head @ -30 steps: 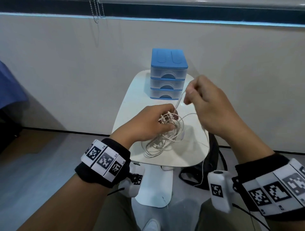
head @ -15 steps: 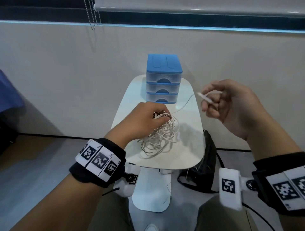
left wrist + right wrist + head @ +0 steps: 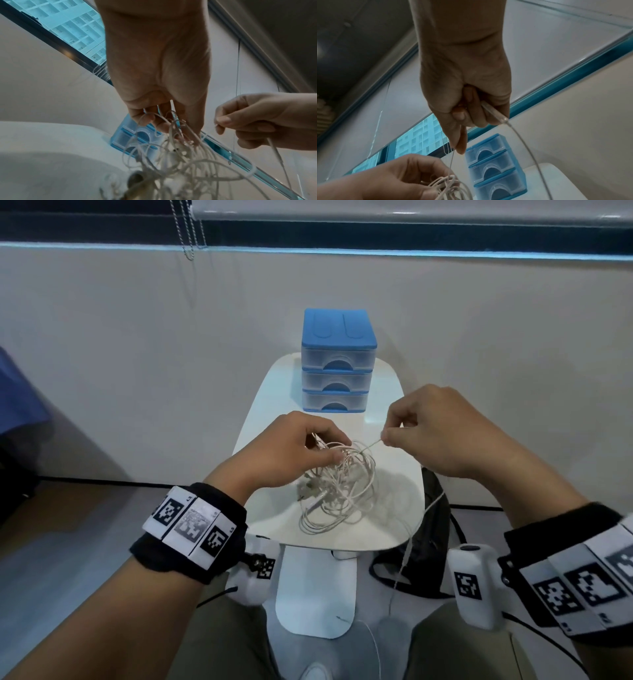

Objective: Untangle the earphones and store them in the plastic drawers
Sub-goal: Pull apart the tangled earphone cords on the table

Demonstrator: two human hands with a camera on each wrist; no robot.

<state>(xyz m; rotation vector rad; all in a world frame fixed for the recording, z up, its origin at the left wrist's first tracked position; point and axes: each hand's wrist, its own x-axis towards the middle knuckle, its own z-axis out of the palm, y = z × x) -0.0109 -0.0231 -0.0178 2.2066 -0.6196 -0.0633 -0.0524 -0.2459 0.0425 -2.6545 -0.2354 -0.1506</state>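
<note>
Our left hand (image 3: 291, 453) grips the tangled white earphones (image 3: 337, 484) over the small white table (image 3: 270, 508), while our right hand (image 3: 442, 433) pinches one cord pulled from them. Beyond stand the closed blue plastic drawers (image 3: 337, 361), then the pale wall (image 3: 137, 337) and the window blind (image 3: 411, 207).

A white table (image 3: 270, 508) stands against a pale wall (image 3: 137, 337) under a window (image 3: 411, 234).

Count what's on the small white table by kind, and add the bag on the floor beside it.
Blue plastic drawer units: 1, with 3 drawers
Tangled white earphone bundles: 1
Black bags: 1
Total: 3
</note>
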